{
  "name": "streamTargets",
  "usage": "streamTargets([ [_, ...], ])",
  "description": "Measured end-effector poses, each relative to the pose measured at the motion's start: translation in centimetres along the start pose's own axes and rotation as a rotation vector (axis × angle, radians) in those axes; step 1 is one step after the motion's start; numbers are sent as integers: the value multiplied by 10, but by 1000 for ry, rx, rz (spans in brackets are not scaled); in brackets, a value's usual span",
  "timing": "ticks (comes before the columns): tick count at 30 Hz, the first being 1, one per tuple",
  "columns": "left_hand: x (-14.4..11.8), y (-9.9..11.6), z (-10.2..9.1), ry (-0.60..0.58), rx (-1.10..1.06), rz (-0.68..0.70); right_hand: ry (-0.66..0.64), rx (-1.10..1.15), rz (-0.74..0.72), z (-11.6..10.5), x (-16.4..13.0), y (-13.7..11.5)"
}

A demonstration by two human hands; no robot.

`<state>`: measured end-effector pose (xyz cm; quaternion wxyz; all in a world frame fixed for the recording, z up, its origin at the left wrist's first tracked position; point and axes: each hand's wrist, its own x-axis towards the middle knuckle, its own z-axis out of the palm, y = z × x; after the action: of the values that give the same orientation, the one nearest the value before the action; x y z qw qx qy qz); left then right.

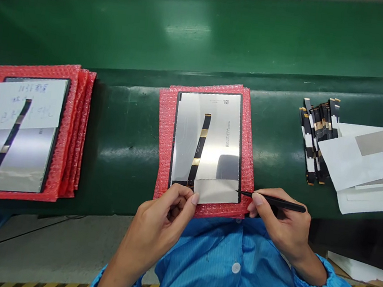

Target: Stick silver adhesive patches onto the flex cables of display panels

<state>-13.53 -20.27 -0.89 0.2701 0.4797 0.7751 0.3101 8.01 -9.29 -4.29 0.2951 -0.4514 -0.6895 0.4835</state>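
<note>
Fingertips of the left hand (165,206) pin a grey adhesive strip (216,190) on the panel's (209,139) near edge, mid-bench; right hand (278,218) pinches black tweezers (273,202) at its corner. Smoothing flat looks next.

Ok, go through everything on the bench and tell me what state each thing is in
Left hand: fingertips pinching the grey sticker's left edge.
Right hand: gripping black tweezers, tip at the sticker's right edge.
Grey sticker: lying flat over the panel's lower edge.
Centre panel: face down on red bubble wrap.
Left panel: on stacked wrap, paper note on top.
Flex cables: loosely piled.
</note>
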Motion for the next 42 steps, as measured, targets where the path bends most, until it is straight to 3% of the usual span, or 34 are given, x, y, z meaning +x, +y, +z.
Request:
streamTargets([
  [42,-1,0,1,9,54,-3,-14,-62,-22,-2,0,-1],
])
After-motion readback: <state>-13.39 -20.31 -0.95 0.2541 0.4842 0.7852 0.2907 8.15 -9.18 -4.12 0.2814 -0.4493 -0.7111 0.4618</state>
